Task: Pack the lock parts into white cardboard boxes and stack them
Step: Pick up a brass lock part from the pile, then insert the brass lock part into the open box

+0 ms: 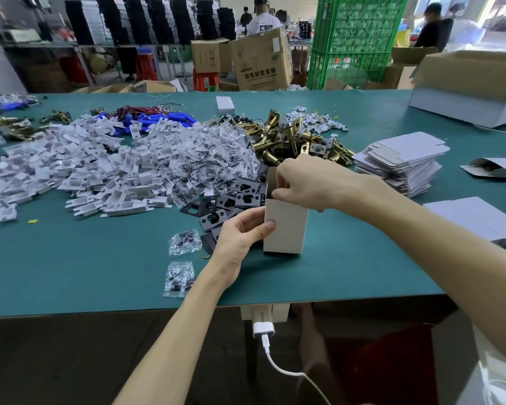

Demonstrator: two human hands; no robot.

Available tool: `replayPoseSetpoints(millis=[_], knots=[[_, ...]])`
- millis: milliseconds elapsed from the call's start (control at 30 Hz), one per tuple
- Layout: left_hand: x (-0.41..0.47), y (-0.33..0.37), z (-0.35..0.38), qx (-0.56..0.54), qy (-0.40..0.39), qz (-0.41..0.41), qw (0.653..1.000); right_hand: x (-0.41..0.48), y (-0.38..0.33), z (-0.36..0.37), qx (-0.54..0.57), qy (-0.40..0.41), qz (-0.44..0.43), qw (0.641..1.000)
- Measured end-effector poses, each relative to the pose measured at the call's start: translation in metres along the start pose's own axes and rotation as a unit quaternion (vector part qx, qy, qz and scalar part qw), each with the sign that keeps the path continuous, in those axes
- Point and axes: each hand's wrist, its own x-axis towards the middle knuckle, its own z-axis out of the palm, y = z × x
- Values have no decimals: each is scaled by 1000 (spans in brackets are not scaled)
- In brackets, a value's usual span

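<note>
A small white cardboard box stands upright on the green table, its top flap raised. My left hand grips its left side, thumb across the front. My right hand is at the open top, fingers curled and pinching the flap edge; what is inside is hidden. Behind the box lie black lock plates, brass latch bodies, clear screw bags and white plastic inserts.
A stack of flat white box blanks lies to the right, with more flat card nearer. Two loose screw bags lie by my left forearm. A large open carton sits far right. People work beyond the table.
</note>
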Motion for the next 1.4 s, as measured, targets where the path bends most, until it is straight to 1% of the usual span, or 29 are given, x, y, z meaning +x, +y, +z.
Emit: replayPoseSetpoints(millis=[200, 400, 567, 633, 700, 767, 833, 900, 1033, 1067, 1133, 1267, 1400], knots=[[0, 0, 0, 1, 4, -1, 1000, 1, -4, 4, 5, -28, -2, 1000], [0, -2, 0, 24, 9, 2, 1000, -3, -4, 7, 41, 5, 8, 999], [-1, -2, 0, 61, 11, -17, 998, -2, -7, 14, 37, 59, 32, 997], [0, -2, 0, 68, 11, -19, 997, 1, -11, 19, 47, 87, 29, 995], [0, -2, -1, 71, 8, -18, 997, 3, -17, 25, 57, 130, 4, 990], [-1, -1, 0, 78, 8, -14, 997, 6, -27, 32, 39, 177, -36, 983], [0, -3, -1, 99, 9, -11, 995, 14, -38, 39, 9, 193, -64, 979], [1, -5, -2, 119, 14, -17, 993, 26, -50, 46, -14, 172, -73, 982], [3, -10, -4, 150, 41, -7, 988, 48, -71, 55, -38, 45, -41, 997], [3, -9, -4, 158, 39, -3, 987, 53, -74, 58, -33, 31, -43, 998], [2, -8, -2, 171, 30, 3, 985, 60, -78, 63, -6, 16, -38, 999], [2, -9, -3, 176, 23, 2, 984, 69, -85, 68, 54, -26, 4, 998], [0, -8, -2, 180, 19, -14, 983, 72, -91, 72, 86, -50, 22, 995]])
